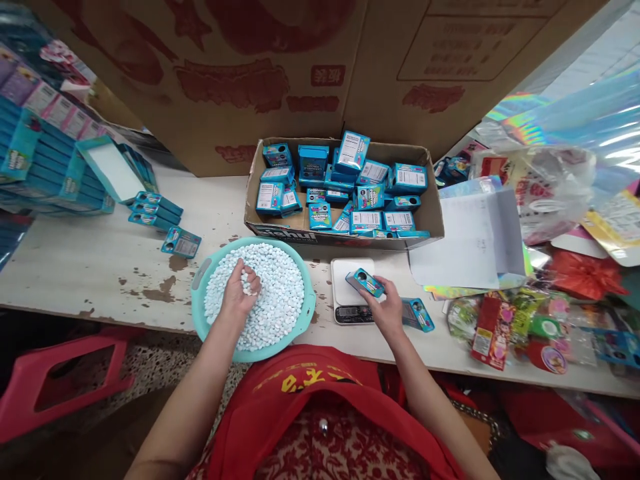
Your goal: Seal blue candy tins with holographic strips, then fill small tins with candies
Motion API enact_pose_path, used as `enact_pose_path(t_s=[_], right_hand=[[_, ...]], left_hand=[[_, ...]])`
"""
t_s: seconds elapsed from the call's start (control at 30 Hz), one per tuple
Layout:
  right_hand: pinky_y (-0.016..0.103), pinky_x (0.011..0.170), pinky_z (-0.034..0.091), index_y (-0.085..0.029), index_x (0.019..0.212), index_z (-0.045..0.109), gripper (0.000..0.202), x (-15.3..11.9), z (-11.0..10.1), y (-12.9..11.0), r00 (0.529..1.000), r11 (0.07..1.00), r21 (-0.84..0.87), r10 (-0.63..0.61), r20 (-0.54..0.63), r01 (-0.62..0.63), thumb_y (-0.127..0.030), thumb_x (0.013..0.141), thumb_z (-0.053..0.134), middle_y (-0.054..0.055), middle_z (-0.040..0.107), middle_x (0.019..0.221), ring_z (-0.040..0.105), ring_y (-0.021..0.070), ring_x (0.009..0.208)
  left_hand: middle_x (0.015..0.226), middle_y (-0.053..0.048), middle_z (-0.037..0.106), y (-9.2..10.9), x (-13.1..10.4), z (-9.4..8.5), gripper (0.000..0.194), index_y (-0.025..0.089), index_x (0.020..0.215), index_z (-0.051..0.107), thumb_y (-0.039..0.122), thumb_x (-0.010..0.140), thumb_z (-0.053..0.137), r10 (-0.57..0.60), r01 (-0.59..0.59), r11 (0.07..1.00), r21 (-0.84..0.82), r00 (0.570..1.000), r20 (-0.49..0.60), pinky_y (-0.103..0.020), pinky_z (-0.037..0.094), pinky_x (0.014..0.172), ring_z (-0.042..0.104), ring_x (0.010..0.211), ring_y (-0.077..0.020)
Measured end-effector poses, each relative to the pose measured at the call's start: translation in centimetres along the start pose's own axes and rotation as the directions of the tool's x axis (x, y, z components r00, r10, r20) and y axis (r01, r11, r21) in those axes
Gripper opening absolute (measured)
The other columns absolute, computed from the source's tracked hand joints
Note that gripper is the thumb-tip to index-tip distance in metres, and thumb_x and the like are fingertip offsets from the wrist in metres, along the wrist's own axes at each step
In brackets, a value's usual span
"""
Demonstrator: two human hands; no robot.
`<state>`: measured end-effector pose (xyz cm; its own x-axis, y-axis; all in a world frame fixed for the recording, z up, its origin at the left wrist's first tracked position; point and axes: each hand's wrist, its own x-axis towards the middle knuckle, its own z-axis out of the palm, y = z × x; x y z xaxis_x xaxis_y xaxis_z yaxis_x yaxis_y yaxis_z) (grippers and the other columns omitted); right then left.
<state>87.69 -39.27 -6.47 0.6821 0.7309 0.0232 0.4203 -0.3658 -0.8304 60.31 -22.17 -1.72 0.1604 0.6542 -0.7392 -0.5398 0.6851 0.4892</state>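
Observation:
My left hand [242,288] is curled around a small handful of white candies, over a teal basin [198,313] filled with the same white candies [275,293]. With fingers and thumb, my right hand [387,307] grips a small blue candy box [369,283] with a dark round spot on its top face. That box is over the white platform of a digital scale [345,291]; whether it touches the platform I cannot tell. Just right of my right hand, another blue box [420,314] lies on the table.
Behind the scale stands an open cardboard carton [350,241] of blue boxes. Several small blue boxes [156,210] lie at left, near stacked cartons [45,160]. White paper [455,233] and packaged sweets [493,330] lie at right. A large cardboard box [310,40] rises behind.

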Motion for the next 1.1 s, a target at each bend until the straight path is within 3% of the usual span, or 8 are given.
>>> enact_pose_path(t_s=[0.17,0.27,0.37,0.47,0.57,0.7,0.9,1.1], right_hand=[[0.036,0.076,0.049,-0.022,0.099,0.06,0.033,0.2,1.2,-5.6,0.966,0.973,-0.003,-0.23,0.115,0.232,-0.045,0.076,0.064,0.005,0.063,0.092,0.06,0.0215,0.087],[0.036,0.076,0.048,-0.024,0.1,0.062,0.027,-0.6,1.8,-9.4,0.886,0.922,0.036,-0.382,0.262,0.386,-0.04,0.078,0.065,0.005,0.064,0.091,0.06,0.0222,0.087],[0.036,0.074,0.048,-0.024,0.101,0.062,0.026,-1.6,2.8,-11.6,0.83,0.893,0.051,-0.436,0.348,0.447,-0.037,0.079,0.065,0.005,0.065,0.09,0.06,0.0225,0.085],[0.035,0.074,0.048,-0.025,0.104,0.061,0.027,-2.3,3.7,-12.3,0.821,0.889,0.059,-0.443,0.361,0.454,-0.034,0.08,0.065,0.005,0.065,0.09,0.06,0.0224,0.086],[0.035,0.074,0.048,-0.025,0.103,0.061,0.026,-2.4,4.2,-12.5,0.824,0.889,0.048,-0.441,0.356,0.455,-0.034,0.08,0.065,0.004,0.065,0.089,0.059,0.0221,0.085],[0.033,0.073,0.048,-0.023,0.102,0.062,0.025,-2.3,4.3,-12.6,0.825,0.887,0.047,-0.446,0.347,0.459,-0.033,0.08,0.065,0.004,0.065,0.089,0.059,0.0218,0.085],[0.032,0.071,0.048,-0.023,0.102,0.062,0.025,-2.6,4.3,-12.1,0.846,0.908,0.039,-0.403,0.349,0.417,-0.033,0.079,0.066,0.005,0.064,0.088,0.06,0.0213,0.084],[0.031,0.073,0.049,-0.023,0.1,0.063,0.027,-2.8,3.5,-11.6,0.878,0.939,0.07,-0.341,0.336,0.338,-0.035,0.077,0.068,0.004,0.065,0.09,0.061,0.0208,0.085]], left_hand=[[0.041,0.009,0.034,-1.6,-2.6,3.9,0.039,0.018,0.059,0.04,0.043,0.079,0.062,-0.041,0.038,0.999,0.034,0.994,0.105,-0.016,0.016,0.03,0.028,0.029,-0.0032],[0.042,0.008,0.033,-2.8,-4.6,6.6,0.04,0.017,0.058,0.044,0.046,0.075,0.066,0.118,-0.139,0.988,0.068,0.961,0.25,-0.016,0.016,0.032,0.028,0.031,-0.0027],[0.043,0.006,0.036,-3.7,-5.8,8.1,0.041,0.017,0.053,0.046,0.047,0.075,0.064,0.322,-0.375,0.918,0.131,0.895,0.308,-0.019,0.025,0.038,0.036,0.036,-0.0044],[0.046,0.003,0.042,-4.2,-5.9,8.3,0.042,0.017,0.049,0.045,0.044,0.078,0.061,0.455,-0.518,0.833,0.192,0.841,0.293,-0.023,0.04,0.052,0.048,0.046,-0.0085],[0.05,0.002,0.045,-4.2,-5.6,8.1,0.041,0.018,0.05,0.046,0.043,0.08,0.057,0.524,-0.576,0.794,0.197,0.811,0.259,-0.025,0.043,0.06,0.052,0.052,-0.0109],[0.049,0.003,0.043,-4.0,-5.3,8.1,0.04,0.018,0.051,0.045,0.042,0.081,0.058,0.52,-0.567,0.805,0.177,0.817,0.249,-0.023,0.035,0.048,0.042,0.044,-0.0081],[0.048,0.004,0.042,-4.9,-4.8,8.0,0.041,0.017,0.053,0.046,0.045,0.079,0.06,0.505,-0.558,0.809,0.185,0.82,0.268,-0.021,0.034,0.045,0.043,0.043,-0.0075],[0.047,0.007,0.033,-4.1,-4.7,8.1,0.047,0.017,0.052,0.039,0.05,0.074,0.064,0.47,-0.51,0.846,0.153,0.851,0.235,-0.018,0.017,0.035,0.027,0.036,-0.0025]])
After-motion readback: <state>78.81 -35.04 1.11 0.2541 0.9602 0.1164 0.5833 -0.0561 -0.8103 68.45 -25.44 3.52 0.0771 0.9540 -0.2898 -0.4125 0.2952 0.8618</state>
